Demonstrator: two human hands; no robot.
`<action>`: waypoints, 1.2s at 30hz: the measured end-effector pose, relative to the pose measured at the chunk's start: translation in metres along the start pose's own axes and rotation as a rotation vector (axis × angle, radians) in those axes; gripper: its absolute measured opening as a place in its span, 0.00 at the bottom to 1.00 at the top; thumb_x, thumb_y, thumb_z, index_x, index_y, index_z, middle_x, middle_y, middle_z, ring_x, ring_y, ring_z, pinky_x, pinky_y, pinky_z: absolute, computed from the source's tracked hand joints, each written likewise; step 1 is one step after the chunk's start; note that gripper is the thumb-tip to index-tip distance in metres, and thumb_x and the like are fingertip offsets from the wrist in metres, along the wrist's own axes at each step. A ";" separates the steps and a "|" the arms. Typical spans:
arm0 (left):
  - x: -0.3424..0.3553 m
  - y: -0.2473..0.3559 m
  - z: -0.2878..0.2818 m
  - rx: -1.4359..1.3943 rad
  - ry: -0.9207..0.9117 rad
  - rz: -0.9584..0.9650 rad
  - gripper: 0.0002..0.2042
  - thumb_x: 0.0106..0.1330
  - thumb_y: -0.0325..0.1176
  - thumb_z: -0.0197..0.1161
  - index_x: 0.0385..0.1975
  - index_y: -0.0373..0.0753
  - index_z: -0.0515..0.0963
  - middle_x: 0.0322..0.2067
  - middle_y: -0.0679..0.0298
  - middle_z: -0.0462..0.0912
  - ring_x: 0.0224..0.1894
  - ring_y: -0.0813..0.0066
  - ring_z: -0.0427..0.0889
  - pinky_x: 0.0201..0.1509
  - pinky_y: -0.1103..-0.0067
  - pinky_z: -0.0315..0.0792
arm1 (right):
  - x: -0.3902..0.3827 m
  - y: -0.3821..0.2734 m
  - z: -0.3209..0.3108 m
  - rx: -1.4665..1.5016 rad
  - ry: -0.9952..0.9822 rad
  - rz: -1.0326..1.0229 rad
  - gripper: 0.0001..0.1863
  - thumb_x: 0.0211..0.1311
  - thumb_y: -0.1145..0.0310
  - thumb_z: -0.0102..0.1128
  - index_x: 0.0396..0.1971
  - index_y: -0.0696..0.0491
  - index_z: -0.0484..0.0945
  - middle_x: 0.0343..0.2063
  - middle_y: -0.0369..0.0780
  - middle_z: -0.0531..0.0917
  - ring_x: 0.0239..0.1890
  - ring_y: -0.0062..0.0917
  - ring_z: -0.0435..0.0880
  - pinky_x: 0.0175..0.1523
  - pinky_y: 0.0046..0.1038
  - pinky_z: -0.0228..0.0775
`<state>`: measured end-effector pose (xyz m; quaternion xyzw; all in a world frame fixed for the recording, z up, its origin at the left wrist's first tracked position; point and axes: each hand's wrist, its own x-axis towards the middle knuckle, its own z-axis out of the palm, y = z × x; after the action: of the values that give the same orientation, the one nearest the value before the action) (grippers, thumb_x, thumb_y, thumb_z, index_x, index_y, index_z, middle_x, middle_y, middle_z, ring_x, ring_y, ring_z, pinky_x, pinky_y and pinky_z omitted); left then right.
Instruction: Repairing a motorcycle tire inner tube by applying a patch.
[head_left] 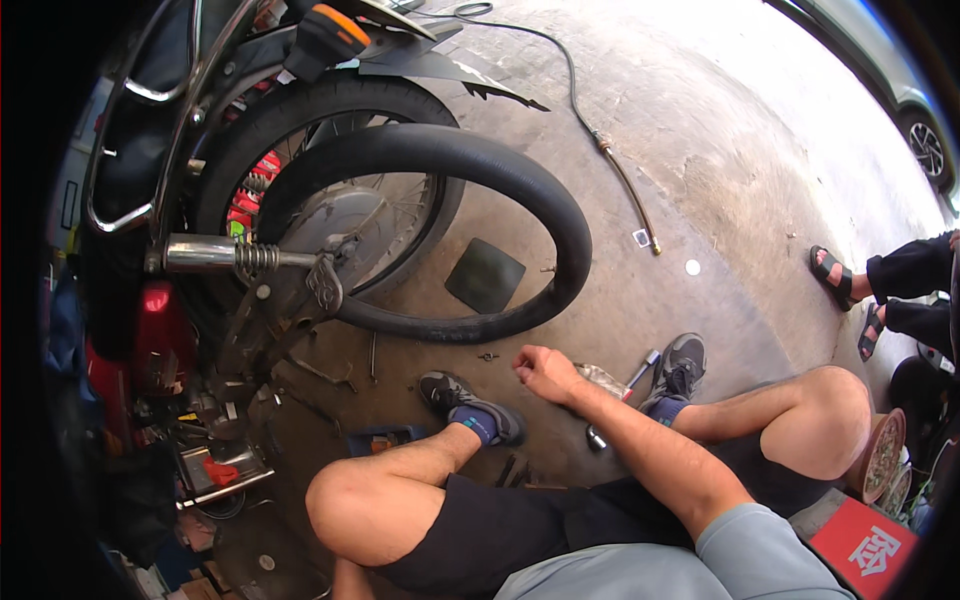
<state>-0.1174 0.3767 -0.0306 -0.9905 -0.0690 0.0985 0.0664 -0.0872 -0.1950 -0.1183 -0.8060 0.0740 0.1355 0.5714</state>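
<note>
My right hand is held low over the concrete floor between my shoes, its fingers curled together. Whatever they may hold is hidden. Just beyond it, a black inflated inner tube leans against the motorcycle's rear wheel, with its valve on the inner right side. Small metal parts lie on the floor left of my fingertips. Close to my right wrist are a pale packet, a blue-and-silver tool and a silver socket-like piece. Only a bit of my left forearm shows at the lower edge; that hand is out of sight.
A dark square pad lies within the tube's ring. An air hose trails across the floor. At left stand the motorcycle's shock absorber and a metal tray. Another person's sandaled foot is at right, near a red box.
</note>
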 end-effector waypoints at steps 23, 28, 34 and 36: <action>0.118 0.542 -0.215 -1.618 -0.503 0.330 0.30 0.67 0.48 0.69 0.63 0.38 0.72 0.59 0.55 0.78 0.60 0.55 0.77 0.68 0.57 0.68 | -0.030 -0.059 -0.208 1.442 0.895 -0.333 0.18 0.82 0.59 0.45 0.40 0.58 0.76 0.23 0.42 0.83 0.13 0.14 0.67 0.21 0.20 0.65; 0.105 0.577 -0.208 -2.264 -0.454 0.212 0.24 0.62 0.48 0.75 0.52 0.41 0.78 0.51 0.60 0.82 0.56 0.56 0.78 0.67 0.55 0.69 | -0.034 -0.037 -0.229 1.679 0.912 -0.291 0.12 0.78 0.62 0.51 0.45 0.56 0.75 0.25 0.40 0.82 0.13 0.15 0.66 0.25 0.24 0.68; -0.001 0.490 -0.194 -2.142 -0.259 0.202 0.23 0.63 0.48 0.74 0.52 0.42 0.78 0.46 0.63 0.83 0.51 0.60 0.81 0.66 0.54 0.71 | -0.026 -0.032 -0.225 1.798 0.701 -0.311 0.12 0.75 0.65 0.55 0.50 0.56 0.77 0.27 0.35 0.80 0.15 0.15 0.65 0.29 0.23 0.67; -0.022 0.464 -0.186 -2.106 -0.257 0.241 0.24 0.64 0.48 0.73 0.54 0.42 0.77 0.46 0.64 0.83 0.50 0.62 0.81 0.66 0.54 0.71 | -0.021 -0.035 -0.222 1.853 0.648 -0.293 0.12 0.75 0.65 0.56 0.49 0.56 0.77 0.29 0.36 0.81 0.16 0.15 0.66 0.31 0.24 0.68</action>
<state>-0.0432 -0.1038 0.0872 -0.5312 -0.0275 0.0987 -0.8410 -0.0683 -0.3926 -0.0113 -0.0400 0.2030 -0.2746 0.9390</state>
